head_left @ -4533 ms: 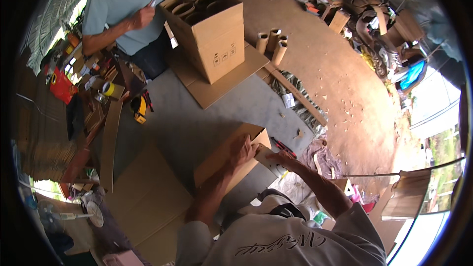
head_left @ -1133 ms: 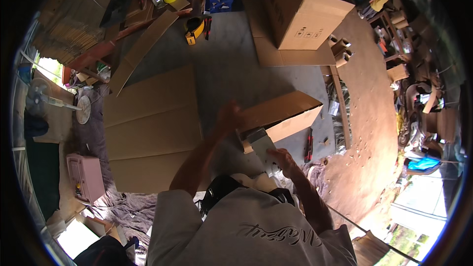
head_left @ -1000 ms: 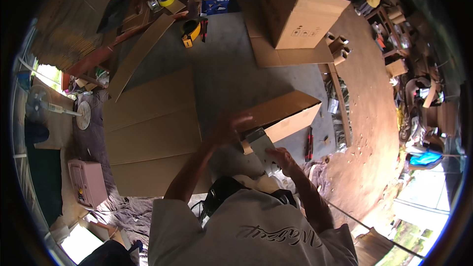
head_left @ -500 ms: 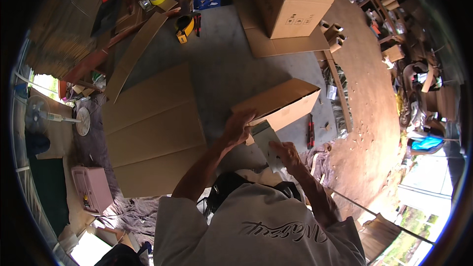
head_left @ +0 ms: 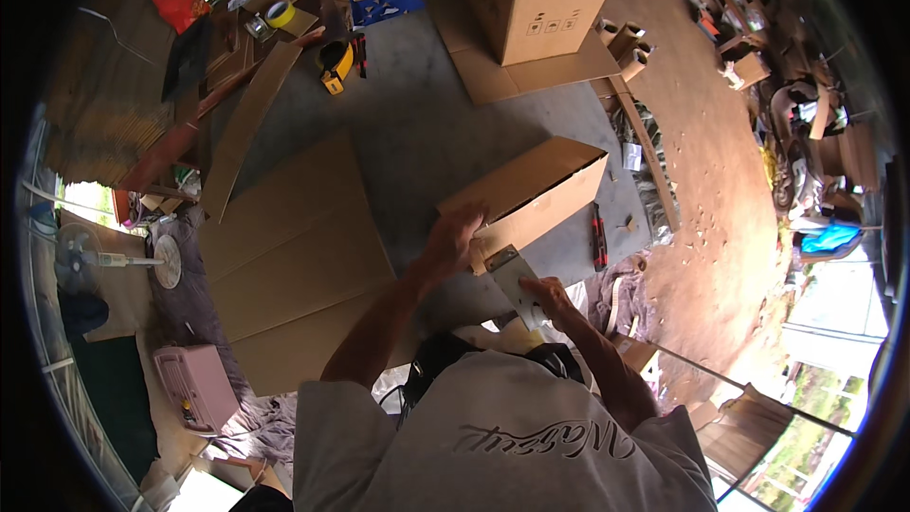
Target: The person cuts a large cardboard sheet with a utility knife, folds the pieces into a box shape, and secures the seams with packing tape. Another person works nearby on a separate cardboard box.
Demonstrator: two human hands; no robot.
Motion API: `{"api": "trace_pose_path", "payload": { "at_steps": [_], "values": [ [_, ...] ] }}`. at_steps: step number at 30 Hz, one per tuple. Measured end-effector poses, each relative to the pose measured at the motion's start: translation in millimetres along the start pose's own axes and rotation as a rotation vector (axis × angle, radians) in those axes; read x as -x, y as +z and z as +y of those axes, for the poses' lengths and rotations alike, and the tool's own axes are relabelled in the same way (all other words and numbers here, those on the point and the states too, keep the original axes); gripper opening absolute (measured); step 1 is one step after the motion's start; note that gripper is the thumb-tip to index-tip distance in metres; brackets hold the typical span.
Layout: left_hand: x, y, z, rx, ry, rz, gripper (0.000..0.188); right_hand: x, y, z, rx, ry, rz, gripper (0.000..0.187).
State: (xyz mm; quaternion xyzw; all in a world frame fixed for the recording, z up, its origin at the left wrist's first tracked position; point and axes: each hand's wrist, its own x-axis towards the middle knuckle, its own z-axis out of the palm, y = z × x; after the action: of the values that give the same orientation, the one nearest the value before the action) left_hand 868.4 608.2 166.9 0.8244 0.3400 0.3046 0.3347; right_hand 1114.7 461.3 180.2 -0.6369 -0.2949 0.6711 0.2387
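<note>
One carton (head_left: 533, 185), partly behind left grip (head_left: 458, 235)

The left hand (head_left: 455, 237), blurred in motion a second ago, is now clasping the left end of the box (head_left: 545, 213). Both hands are now working there, rather than beside the knife (head_left: 599, 239), and the right hand (head_left: 548, 299) is holding the metal tool (head_left: 518, 284) lower against the box's side.

Carton (head_left: 545, 207), red tool (head_left: 599, 239) on table (head_left: 427, 114)
</note>
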Motion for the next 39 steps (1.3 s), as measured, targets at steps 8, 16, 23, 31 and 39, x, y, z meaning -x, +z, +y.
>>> {"api": "trace_pose_path", "payload": {
  "at_steps": [8,16,23,31,39],
  "values": [
    [2,2,-15,0.087,-0.077,-0.096,0.045,-42,2,17,0.107,0.060,0.071,0.047],
    [-11,42,11,-0.250,-0.070,0.224,0.029,-25,12,-10,0.054,0.101,0.078,0.047],
    [-15,33,18,-0.241,-0.146,0.097,0.035,-31,14,-17,0.442,0.029,0.147,0.053],
    [-23,37,29,-0.608,-0.030,0.217,0.043,-46,0,62,0.761,-0.121,-0.176,0.046],
    [-28,70,-8,-0.869,-0.066,0.089,0.053,40,15,44,0.148,-0.051,0.213,0.054]
  ]
}}
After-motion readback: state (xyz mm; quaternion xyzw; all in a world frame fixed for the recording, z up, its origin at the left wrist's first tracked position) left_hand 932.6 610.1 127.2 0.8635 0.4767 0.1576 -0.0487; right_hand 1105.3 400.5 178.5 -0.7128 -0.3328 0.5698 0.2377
